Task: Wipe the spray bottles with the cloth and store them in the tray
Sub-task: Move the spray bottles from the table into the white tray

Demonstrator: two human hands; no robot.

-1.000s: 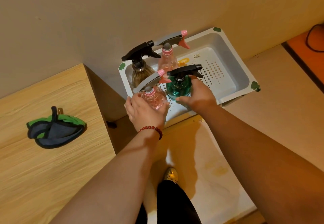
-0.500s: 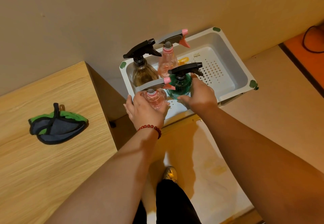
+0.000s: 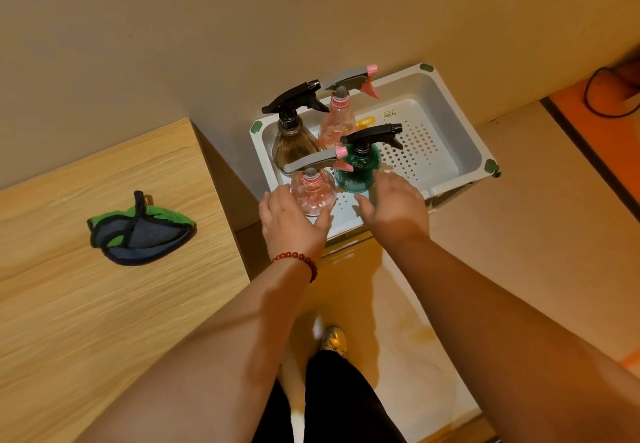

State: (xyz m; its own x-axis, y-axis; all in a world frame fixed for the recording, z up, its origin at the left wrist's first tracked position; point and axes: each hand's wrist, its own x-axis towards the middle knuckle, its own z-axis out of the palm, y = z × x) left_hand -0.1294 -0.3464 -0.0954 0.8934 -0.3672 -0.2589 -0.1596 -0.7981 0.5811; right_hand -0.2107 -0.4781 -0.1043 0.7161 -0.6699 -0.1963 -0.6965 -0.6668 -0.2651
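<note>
White plastic tray [image 3: 457, 144] by the wall holds four upright spray bottles [image 3: 294, 148]. The left hand [image 3: 294, 224] rests slack-fingered against the near pink bottle [image 3: 313, 196], gripping nothing. The right hand [image 3: 394, 207] hovers spread and empty beside the green bottle [image 3: 358, 172].

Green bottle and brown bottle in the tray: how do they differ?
The green bottle looks textured; the brown bottle looks smooth. The green bottle stands in front, near the right hand; the brown bottle stands behind, at the tray's left corner. Both stand upright with black spray heads.
</note>
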